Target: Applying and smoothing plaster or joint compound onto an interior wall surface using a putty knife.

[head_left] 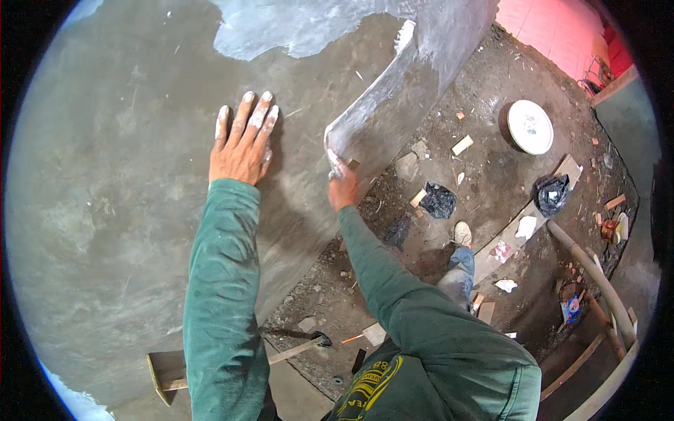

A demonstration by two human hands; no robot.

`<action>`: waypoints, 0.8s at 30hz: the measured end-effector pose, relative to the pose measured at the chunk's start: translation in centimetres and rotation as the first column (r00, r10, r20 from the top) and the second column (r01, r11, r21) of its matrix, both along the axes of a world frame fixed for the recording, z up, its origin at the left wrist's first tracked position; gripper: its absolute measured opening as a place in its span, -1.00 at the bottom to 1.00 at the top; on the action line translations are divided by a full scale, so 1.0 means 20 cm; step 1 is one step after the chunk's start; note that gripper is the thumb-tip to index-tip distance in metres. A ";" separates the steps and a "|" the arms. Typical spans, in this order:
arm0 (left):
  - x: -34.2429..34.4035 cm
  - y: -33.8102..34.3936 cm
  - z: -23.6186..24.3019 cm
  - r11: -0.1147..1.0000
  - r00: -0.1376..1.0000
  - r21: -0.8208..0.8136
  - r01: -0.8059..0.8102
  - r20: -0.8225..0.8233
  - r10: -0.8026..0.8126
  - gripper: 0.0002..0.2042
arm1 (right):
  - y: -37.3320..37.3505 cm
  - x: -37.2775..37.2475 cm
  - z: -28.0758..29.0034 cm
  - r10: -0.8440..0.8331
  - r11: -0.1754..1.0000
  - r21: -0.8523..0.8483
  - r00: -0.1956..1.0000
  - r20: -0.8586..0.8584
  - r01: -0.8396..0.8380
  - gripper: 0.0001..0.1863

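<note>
A grey plastered wall (pixel 126 175) fills the left side, with a paler blue-grey coat (pixel 288 31) at its top. My left hand (pixel 242 151) lies flat against the wall, fingers stretched out and whitened at the tips. To its right, at the wall's corner edge (pixel 365 102), my right hand (pixel 342 188) is closed, with white paste on its fingers. A small brownish end (pixel 353 164) shows beside that hand; what it belongs to is hidden. White paste runs along the corner above my right hand.
A round white container (pixel 531 130) stands on the dirt floor. Black plastic bags (pixel 438 201), wood scraps (pixel 462 145) and a long plank (pixel 502 242) lie about. Wooden poles (pixel 597 274) lean at lower right. A wooden-handled tool (pixel 168 375) is at lower left.
</note>
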State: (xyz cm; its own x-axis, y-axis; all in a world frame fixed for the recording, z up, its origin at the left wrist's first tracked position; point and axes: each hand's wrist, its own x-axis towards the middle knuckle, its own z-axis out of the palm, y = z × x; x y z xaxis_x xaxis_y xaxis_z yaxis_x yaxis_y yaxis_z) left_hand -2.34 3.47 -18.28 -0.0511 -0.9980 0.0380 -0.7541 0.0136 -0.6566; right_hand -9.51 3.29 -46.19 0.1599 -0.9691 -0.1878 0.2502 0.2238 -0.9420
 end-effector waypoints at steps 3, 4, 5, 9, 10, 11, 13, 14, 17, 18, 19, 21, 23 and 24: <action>0.07 0.04 -0.05 0.999 0.997 -0.029 0.043 0.058 -0.042 -0.42 | 0.15 0.01 0.13 0.130 0.988 0.096 0.984 -0.120 -0.118 -0.56; 0.06 0.03 -0.06 0.997 0.998 -0.058 0.043 0.040 -0.041 -0.43 | 0.18 0.00 0.16 0.120 0.989 0.103 0.985 -0.124 -0.107 -0.56; 0.06 0.02 -0.05 0.998 0.997 -0.045 0.041 0.068 -0.037 -0.43 | 0.21 0.00 0.19 0.116 0.992 0.062 0.988 -0.100 -0.110 -0.56; 0.07 0.05 -0.05 0.999 0.997 -0.048 0.012 0.082 -0.008 -0.45 | 0.29 -0.13 0.24 0.256 0.966 0.055 0.963 -0.088 -0.252 -0.57; 0.04 -0.01 -0.07 0.998 0.997 -0.054 0.032 0.066 -0.028 -0.46 | 0.23 -0.16 0.14 0.223 0.974 0.056 0.970 -0.101 -0.218 -0.57; 0.01 -0.07 -0.08 0.997 0.997 -0.060 0.049 0.057 -0.046 -0.46 | 0.16 -0.19 0.02 0.189 0.981 0.038 0.978 0.087 -0.193 -0.60; 0.04 -0.01 -0.07 0.999 0.997 -0.038 0.012 0.071 -0.009 -0.46 | 0.12 -0.25 0.00 0.096 0.916 0.278 0.832 0.546 -0.288 -0.67; 0.08 0.08 -0.05 0.999 0.996 -0.021 -0.033 0.084 0.035 -0.46 | 0.08 -0.31 0.08 0.052 0.805 0.488 0.859 0.509 -0.337 -0.70; 0.01 -0.06 -0.06 0.998 0.995 -0.060 0.022 0.095 -0.016 -0.44 | -0.30 -0.46 -0.35 -0.117 0.939 0.342 0.915 0.385 -0.024 -0.70; 0.00 -0.08 -0.07 0.997 0.996 -0.065 0.030 0.088 -0.024 -0.44 | -0.43 -0.52 -0.44 -0.086 0.935 0.354 0.955 0.282 -0.020 -0.70; 0.02 -0.04 -0.07 0.999 0.995 -0.047 0.002 0.095 0.002 -0.43 | -0.49 -0.52 -0.41 -0.148 0.901 0.433 0.917 0.370 -0.029 -0.71; 0.04 0.00 -0.08 0.999 0.995 -0.023 -0.041 0.092 0.043 -0.41 | -0.64 -0.54 -0.43 -0.121 0.905 0.426 0.951 0.286 -0.013 -0.70; 0.06 0.01 -0.09 0.999 0.993 -0.038 -0.032 0.115 0.036 -0.40 | -0.80 -0.53 -0.44 -0.102 0.911 0.412 0.974 0.205 0.008 -0.68; 0.07 0.03 -0.07 0.999 0.989 -0.050 -0.020 0.148 0.027 -0.40 | -0.87 -0.50 -0.42 -0.115 0.914 0.401 0.988 0.106 0.063 -0.68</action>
